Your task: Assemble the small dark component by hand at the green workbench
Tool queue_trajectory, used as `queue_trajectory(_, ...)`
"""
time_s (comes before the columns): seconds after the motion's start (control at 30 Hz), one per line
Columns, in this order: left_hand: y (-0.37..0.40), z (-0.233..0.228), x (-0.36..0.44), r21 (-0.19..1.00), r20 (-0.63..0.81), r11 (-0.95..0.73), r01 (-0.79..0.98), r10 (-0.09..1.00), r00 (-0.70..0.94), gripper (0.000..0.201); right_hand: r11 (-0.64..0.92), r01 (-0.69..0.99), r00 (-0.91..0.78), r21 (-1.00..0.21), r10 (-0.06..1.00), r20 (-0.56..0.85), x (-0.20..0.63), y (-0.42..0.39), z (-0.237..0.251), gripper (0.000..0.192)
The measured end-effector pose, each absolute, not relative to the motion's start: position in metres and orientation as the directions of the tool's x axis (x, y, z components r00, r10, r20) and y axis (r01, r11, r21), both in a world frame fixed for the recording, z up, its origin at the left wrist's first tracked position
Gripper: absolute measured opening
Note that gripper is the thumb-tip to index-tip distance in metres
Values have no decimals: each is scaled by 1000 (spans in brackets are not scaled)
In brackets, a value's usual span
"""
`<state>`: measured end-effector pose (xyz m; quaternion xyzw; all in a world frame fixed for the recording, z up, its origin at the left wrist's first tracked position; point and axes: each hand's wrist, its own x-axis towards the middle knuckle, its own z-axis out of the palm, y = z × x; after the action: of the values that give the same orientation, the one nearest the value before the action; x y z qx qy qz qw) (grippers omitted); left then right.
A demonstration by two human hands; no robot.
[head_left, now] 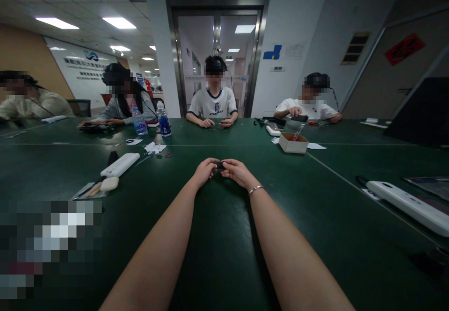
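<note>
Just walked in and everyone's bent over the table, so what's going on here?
The camera wearer's left hand and right hand pinch a small dark object together above the green table; what it is cannot be told. Across the table, other people sit with their own hands on small items. A cardboard box, water bottles and a white power strip lie about.
</note>
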<state>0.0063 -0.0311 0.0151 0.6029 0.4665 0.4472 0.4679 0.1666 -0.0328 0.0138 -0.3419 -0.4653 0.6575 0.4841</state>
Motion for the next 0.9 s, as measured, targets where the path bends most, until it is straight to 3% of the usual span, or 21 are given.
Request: queue_trajectory(0.9, -28, 12, 6, 982, 113, -137, 128, 977, 179, 25, -101, -322, -301, -941, 953, 0, 168, -32, 13, 11)
